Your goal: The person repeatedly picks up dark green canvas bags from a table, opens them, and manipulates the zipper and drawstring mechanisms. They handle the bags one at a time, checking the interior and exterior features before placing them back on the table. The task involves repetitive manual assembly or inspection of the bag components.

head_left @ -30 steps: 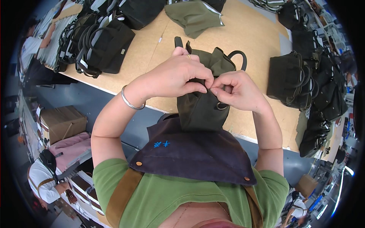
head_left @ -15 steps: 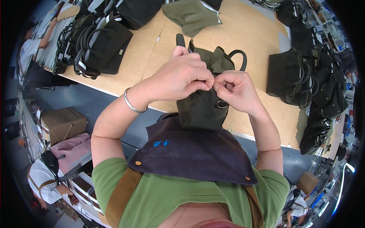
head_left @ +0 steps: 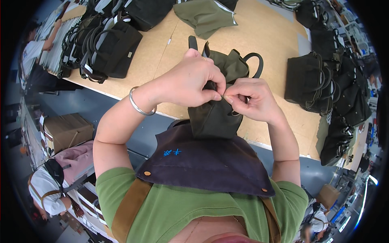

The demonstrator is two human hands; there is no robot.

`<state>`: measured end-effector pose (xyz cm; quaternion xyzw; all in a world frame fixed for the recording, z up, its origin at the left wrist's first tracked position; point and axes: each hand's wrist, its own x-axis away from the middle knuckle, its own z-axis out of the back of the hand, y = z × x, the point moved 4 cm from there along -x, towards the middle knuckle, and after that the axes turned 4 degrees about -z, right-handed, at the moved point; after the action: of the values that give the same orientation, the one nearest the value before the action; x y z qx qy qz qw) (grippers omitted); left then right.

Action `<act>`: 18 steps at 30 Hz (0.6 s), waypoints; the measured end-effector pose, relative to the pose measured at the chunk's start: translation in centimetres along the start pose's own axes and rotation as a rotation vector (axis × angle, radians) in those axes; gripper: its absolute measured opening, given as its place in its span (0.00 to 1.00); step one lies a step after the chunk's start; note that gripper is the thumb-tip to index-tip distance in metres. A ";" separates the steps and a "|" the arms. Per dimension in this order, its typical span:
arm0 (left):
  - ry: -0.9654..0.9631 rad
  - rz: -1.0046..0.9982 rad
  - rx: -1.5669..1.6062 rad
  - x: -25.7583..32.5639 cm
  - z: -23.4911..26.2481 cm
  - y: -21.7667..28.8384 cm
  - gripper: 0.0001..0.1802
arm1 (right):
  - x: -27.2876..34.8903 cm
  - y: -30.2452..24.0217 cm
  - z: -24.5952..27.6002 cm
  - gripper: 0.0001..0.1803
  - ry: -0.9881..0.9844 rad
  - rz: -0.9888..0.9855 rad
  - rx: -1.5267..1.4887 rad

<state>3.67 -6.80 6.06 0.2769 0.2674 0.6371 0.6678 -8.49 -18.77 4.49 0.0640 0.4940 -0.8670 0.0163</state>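
Observation:
A dark olive handbag (head_left: 214, 121) stands at the table's near edge, against my dark apron (head_left: 210, 160). Its olive lining (head_left: 231, 65) bulges out at the top, and a black handle (head_left: 256, 60) loops up on the right. My left hand (head_left: 198, 81) is closed in a pinch over the bag's upper edge, thumb against forefinger. Close beside it, my right hand (head_left: 255, 99) pinches too, the fingertips of both hands almost meeting. What lies between them is too small to make out. A metal ring on the bag's side is partly covered by my right hand.
Dark handbags (head_left: 117, 48) are grouped at the table's left, and more black bags (head_left: 306, 79) line its right side. A flat olive fabric piece (head_left: 206, 18) lies at the far side. A wrapped brown box (head_left: 69, 131) stands off to the left. Other people work nearby.
My fingertips have shifted slightly left and down along the bag's edge. The right hand has turned, hiding more of the metal ring. The bag has hardly moved.

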 end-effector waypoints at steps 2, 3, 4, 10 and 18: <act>0.028 -0.007 -0.031 0.3 0.1 0.0 0.05 | -0.3 -0.3 0.7 0.06 -0.063 0.102 0.154; 0.048 0.002 -0.041 0.5 0.4 -0.2 0.05 | -0.3 -0.1 1.3 0.07 -0.078 0.111 0.196; 0.069 0.012 -0.051 0.8 0.8 -0.4 0.05 | -0.3 0.3 1.9 0.09 -0.093 0.120 0.238; 0.357 -0.018 -0.598 2.6 0.7 1.2 0.09 | -1.0 -0.5 0.7 0.16 -0.158 0.109 0.229; 0.270 -0.023 -0.002 2.6 -1.0 -0.1 0.13 | -0.9 0.0 1.6 0.11 -0.247 -0.099 0.153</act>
<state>3.15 -4.22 5.33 0.1849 0.3574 0.6610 0.6334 -7.76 -20.19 5.45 -0.0665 0.4230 -0.9032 0.0292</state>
